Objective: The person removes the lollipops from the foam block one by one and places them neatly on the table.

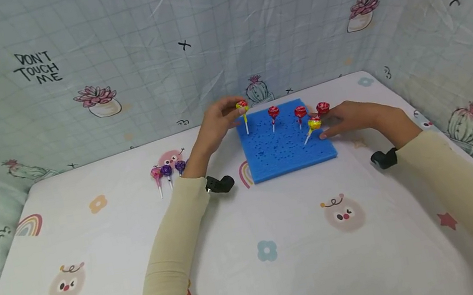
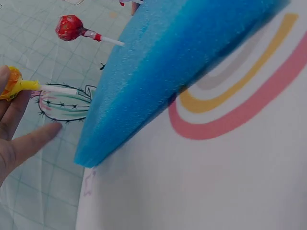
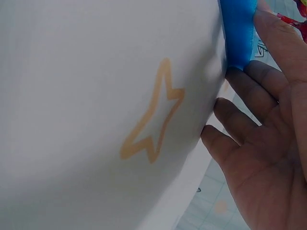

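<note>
A blue foam board (image 1: 285, 154) dotted with small holes lies on the table. My left hand (image 1: 215, 122) pinches a yellow-and-red lollipop (image 1: 242, 106) by its wrapped head over the board's far left corner. Its white stick points down; whether the tip is in the foam I cannot tell. Red lollipops (image 1: 274, 112) stand in the board, one of them beside my right fingers. A yellow lollipop (image 1: 314, 123) leans there on a tilted stick. My right hand (image 1: 354, 116) touches the board's right edge, thumb on top, other fingers extended against its side, as the right wrist view shows.
Left of my left forearm, a pink lollipop (image 1: 155, 173) and purple lollipops (image 1: 166, 170) lie on the white patterned tablecloth (image 1: 138, 238), partly hidden by the arm. A printed cloth wall (image 1: 194, 12) rises behind the table. Black cameras (image 1: 220, 184) sit at both wrists.
</note>
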A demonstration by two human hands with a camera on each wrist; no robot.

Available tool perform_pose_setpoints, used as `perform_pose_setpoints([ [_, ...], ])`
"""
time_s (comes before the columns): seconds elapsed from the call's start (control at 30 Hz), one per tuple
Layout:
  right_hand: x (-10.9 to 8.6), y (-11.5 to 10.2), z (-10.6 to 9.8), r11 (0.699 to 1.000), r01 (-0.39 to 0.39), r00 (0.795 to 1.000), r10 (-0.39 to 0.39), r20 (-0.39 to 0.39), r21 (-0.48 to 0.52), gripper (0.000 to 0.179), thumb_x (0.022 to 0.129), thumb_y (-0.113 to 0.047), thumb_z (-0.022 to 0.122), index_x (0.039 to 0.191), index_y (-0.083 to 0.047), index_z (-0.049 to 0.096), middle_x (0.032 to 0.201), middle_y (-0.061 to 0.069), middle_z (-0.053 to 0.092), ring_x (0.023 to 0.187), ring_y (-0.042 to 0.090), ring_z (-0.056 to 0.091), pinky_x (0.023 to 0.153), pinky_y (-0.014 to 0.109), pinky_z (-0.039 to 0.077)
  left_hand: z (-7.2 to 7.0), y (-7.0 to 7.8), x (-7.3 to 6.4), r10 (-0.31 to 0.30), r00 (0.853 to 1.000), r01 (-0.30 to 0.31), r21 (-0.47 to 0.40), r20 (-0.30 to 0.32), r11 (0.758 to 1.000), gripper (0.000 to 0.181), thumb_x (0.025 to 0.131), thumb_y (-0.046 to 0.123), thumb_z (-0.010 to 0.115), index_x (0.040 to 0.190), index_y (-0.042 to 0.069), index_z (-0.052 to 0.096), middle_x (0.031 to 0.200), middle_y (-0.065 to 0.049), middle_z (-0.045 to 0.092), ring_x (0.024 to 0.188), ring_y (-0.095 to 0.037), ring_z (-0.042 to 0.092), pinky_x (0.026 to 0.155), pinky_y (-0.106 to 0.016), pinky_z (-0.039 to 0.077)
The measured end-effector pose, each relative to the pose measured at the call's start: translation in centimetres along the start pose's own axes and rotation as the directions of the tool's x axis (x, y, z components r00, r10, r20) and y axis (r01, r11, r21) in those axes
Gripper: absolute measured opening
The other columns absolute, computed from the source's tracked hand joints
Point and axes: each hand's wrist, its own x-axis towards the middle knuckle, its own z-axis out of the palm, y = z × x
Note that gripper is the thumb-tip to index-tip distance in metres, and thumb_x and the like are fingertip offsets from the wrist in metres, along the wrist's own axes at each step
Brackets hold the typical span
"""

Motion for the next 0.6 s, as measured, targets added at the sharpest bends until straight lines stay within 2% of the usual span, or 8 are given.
perform_pose_setpoints([
  [0.1, 0.1, -0.2, 0.1, 1.000, -0.006, 1.000, 0.006, 0.004, -0.007, 0.076, 0.091, -0.047, 0.073, 0.141, 0.006, 0.054, 0.144, 0.030, 0.051, 0.138, 0.050, 0.041, 0.108, 0.065, 0.040, -0.5, 0.3, -0.4, 0.028, 0.999, -0.027, 0.038, -0.024, 0.999, 0.033, 0.102, 0.014, 0.063, 0.133, 0.003, 0.062, 0.124, -0.012, 0.066, 0.114, -0.022, 0.065, 0.098, -0.037, 0.056],
  [0.2, 0.1, 0.0, 0.2, 1.000, -0.010, 1.000, 0.010, 0.006, -0.008, 0.077, 0.091, -0.048, 0.073, 0.142, 0.006, 0.053, 0.144, 0.030, 0.051, 0.138, 0.050, 0.041, 0.108, 0.065, 0.039, -0.9, 0.7, -0.9, 0.053, 0.998, -0.048, 0.117, -0.035, 0.992, 0.033, 0.101, 0.018, 0.066, 0.132, 0.008, 0.064, 0.121, -0.008, 0.069, 0.111, -0.019, 0.066, 0.097, -0.033, 0.055],
  [0.37, 0.0, 0.2, 0.4, 1.000, 0.000, 1.000, 0.000, -0.001, 0.009, 0.078, 0.093, -0.048, 0.071, 0.143, 0.007, 0.050, 0.145, 0.031, 0.050, 0.138, 0.051, 0.040, 0.109, 0.066, 0.038, -1.8, 1.2, -1.7, 0.097, 0.995, -0.090, 0.194, -0.026, 0.977, 0.035, 0.102, 0.020, 0.065, 0.135, 0.011, 0.064, 0.124, -0.004, 0.069, 0.114, -0.017, 0.065, 0.099, -0.034, 0.054],
  [0.47, 0.0, 0.3, 0.5, 1.000, 0.001, 1.000, -0.001, -0.004, 0.020, 0.079, 0.093, -0.048, 0.071, 0.145, 0.007, 0.048, 0.146, 0.031, 0.048, 0.139, 0.052, 0.039, 0.110, 0.066, 0.037, -2.4, 1.4, -2.4, 0.103, 0.994, -0.096, 0.220, -0.023, 0.971, 0.035, 0.101, 0.020, 0.066, 0.135, 0.011, 0.066, 0.124, -0.004, 0.069, 0.115, -0.017, 0.065, 0.100, -0.034, 0.054],
  [0.6, -0.2, 0.4, 0.5, 0.999, 0.005, 1.000, -0.005, -0.008, 0.038, 0.084, 0.093, -0.050, 0.070, 0.147, 0.008, 0.043, 0.147, 0.033, 0.046, 0.140, 0.053, 0.037, 0.110, 0.067, 0.036, -3.3, 2.1, -3.5, 0.081, 0.996, -0.071, 0.241, -0.030, 0.968, 0.033, 0.099, 0.019, 0.069, 0.131, 0.012, 0.069, 0.120, -0.006, 0.071, 0.114, -0.018, 0.067, 0.098, -0.035, 0.055],
])
